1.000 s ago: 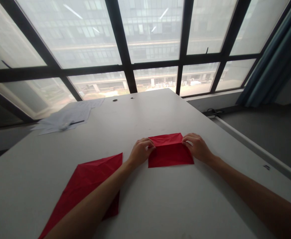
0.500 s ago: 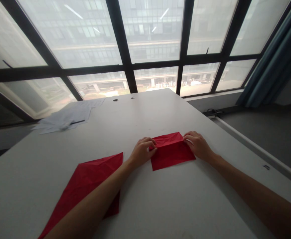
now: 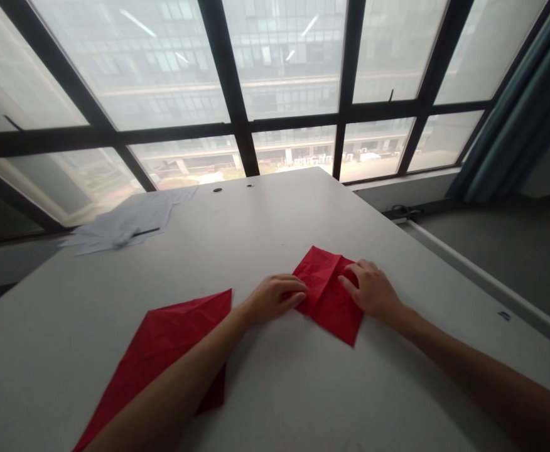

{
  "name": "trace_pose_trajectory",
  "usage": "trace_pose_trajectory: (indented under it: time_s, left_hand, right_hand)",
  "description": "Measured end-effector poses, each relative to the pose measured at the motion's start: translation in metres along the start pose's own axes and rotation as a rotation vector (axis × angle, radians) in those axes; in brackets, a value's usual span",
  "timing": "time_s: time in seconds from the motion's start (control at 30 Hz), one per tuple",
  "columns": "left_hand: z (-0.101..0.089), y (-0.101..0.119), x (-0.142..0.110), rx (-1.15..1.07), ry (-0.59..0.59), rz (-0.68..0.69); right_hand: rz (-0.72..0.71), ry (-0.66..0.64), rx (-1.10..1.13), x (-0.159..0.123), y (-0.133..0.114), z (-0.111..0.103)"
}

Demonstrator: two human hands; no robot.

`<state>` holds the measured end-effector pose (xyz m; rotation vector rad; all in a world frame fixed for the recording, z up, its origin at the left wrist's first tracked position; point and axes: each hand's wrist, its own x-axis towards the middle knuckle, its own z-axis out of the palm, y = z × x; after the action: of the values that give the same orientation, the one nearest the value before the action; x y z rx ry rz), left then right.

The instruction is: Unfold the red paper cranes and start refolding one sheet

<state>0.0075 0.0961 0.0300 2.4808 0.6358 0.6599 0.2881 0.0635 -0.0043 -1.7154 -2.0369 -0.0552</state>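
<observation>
Against the red sheet point(image 3: 328, 301), both hands point(image 3: 273, 297) curl.

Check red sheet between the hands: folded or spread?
Folded, at least creased: a ridge runs across the red sheet; hidden layers: cannot tell.

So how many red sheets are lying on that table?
2. The smaller folded sheet is between the left hand and right hand; the larger sheet lies at left, partly hidden by the left forearm. Any beneath wouldn't show.
</observation>
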Motion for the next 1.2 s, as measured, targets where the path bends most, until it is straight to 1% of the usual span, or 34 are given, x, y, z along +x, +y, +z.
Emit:
trace_pose_trajectory:
  time_s: [0.07,0.13,0.17,0.2,0.27,0.37,0.43,0.6,0.73,0.97,1.2]
  left_hand:
    - [0.003,-0.007,-0.001,0.032,0.111,-0.046]
    - [0.005,-0.016,-0.001,0.112,0.226,-0.088]
    - [0.006,-0.02,0.0,0.156,0.253,-0.101]
    - [0.006,-0.023,0.0,0.191,0.249,-0.106]
    - [0.007,-0.027,0.001,0.233,0.162,-0.105]
    - [0.008,-0.028,0.002,0.256,0.02,-0.103]
    - [0.009,-0.028,0.002,0.264,-0.023,-0.109]
    - [0.008,-0.03,0.002,0.254,-0.051,-0.129]
    - [0.007,-0.031,0.003,0.217,-0.054,-0.139]
    - [0.005,-0.033,0.002,0.168,-0.073,-0.191]
    - [0.005,-0.035,0.002,0.156,-0.066,-0.207]
  right_hand:
    - [-0.072,-0.068,0.053,-0.003,-0.004,0.002]
    - [-0.151,-0.109,0.12,-0.002,-0.006,0.003]
    - [-0.187,-0.124,0.158,-0.002,-0.006,0.004]
    - [-0.216,-0.134,0.191,-0.001,-0.005,0.004]
    - [-0.251,-0.139,0.232,0.001,-0.005,0.004]
    - [-0.25,-0.134,0.236,0.002,-0.005,0.004]
    - [-0.249,-0.139,0.231,0.002,-0.006,0.003]
    - [-0.297,-0.169,0.247,0.003,-0.005,-0.002]
    - [-0.286,-0.174,0.254,0.004,-0.002,-0.004]
    - [-0.299,-0.185,0.289,0.005,0.005,-0.002]
    - [-0.295,-0.194,0.295,0.006,0.014,0.0]
